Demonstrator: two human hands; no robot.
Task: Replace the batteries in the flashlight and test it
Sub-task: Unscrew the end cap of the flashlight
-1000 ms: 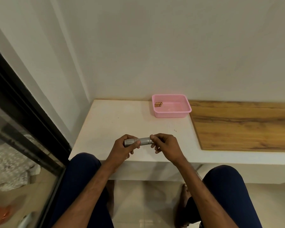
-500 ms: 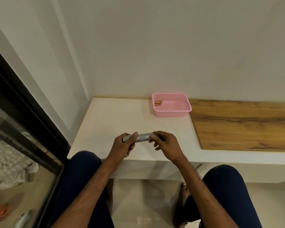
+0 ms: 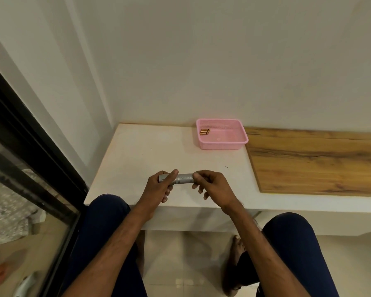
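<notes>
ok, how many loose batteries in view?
3, it seems: batteries side by side in the pink basket, left end. Any inside the flashlight are hidden.

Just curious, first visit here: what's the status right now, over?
Left hand grips flashlight body; right hand pinches its end. Batteries lie in pink basket. Nothing in the way.

Wooden board (image 3: 319, 161) on white counter (image 3: 148, 151)

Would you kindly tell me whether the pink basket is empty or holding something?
Not empty: the pink basket holds a small cluster of copper-coloured batteries lying against its left side.
</notes>
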